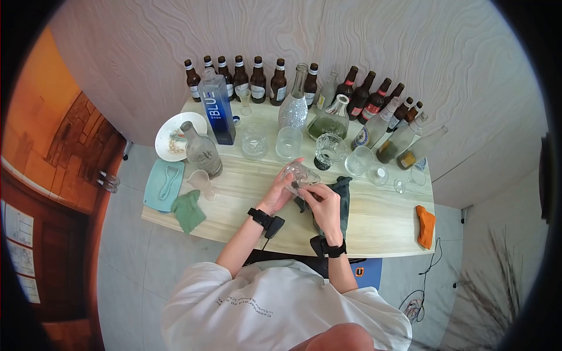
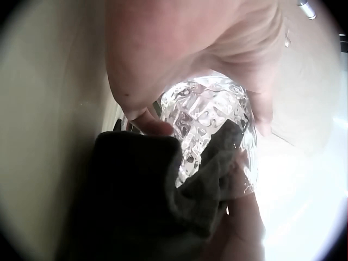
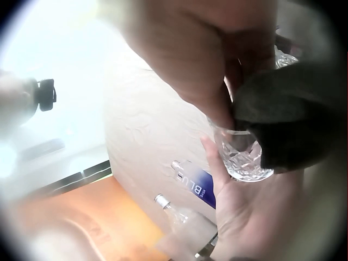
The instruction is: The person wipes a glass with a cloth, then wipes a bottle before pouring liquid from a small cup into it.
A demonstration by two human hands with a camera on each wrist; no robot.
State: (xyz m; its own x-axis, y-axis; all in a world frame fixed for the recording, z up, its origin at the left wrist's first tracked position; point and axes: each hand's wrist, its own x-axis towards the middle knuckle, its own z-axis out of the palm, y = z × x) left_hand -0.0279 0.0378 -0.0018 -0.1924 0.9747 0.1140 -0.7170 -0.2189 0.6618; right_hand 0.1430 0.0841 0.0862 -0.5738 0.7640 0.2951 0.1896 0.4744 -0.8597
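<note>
My left hand (image 1: 277,197) grips a clear cut-glass tumbler (image 1: 298,172) above the middle of the table, tilted with its mouth toward my right hand. A diamond-like pattern covers the tumbler (image 2: 201,103) in the left wrist view, where the fingers curl round its side. My right hand (image 1: 325,209) pinches a dark grey cloth (image 1: 341,205), and part of the cloth is inside the tumbler's mouth. The rest of the cloth hangs down below the right hand. In the right wrist view the cloth (image 3: 288,117) hides part of the tumbler (image 3: 247,157) and some right fingertips.
Brown beer bottles (image 1: 258,82) line the back. A blue bottle (image 1: 218,111), a clear bottle (image 1: 202,153), a decanter (image 1: 329,120) and several glasses (image 1: 288,143) stand ahead. On the left are a white plate (image 1: 165,131) and green cloth (image 1: 188,212); an orange cloth (image 1: 425,227) lies right.
</note>
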